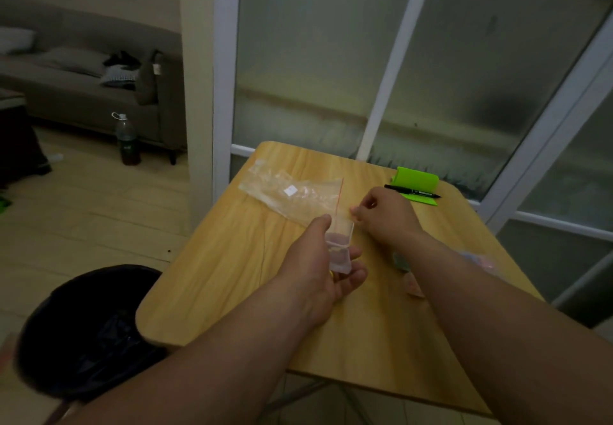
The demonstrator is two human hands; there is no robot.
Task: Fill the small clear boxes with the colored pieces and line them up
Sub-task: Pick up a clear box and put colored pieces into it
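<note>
I log the left hand (318, 265) over the bench (232, 285), thumb and fingers curled round a small clear box (339, 254). The right hand (384, 220) pinches the red-striped mouth of a clear zip bag (292, 192) right at the box's top; the bag's far end lies on the bench. Colored pieces (413, 287), blurred, lie beside the right forearm.

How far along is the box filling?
Barely begun. Done: nothing; no filled boxes stand in line on the table. In hand: the left hand grips one small clear box, and the right hand seems to pinch its top edge. Left: filling boxes, lining them up.
</note>
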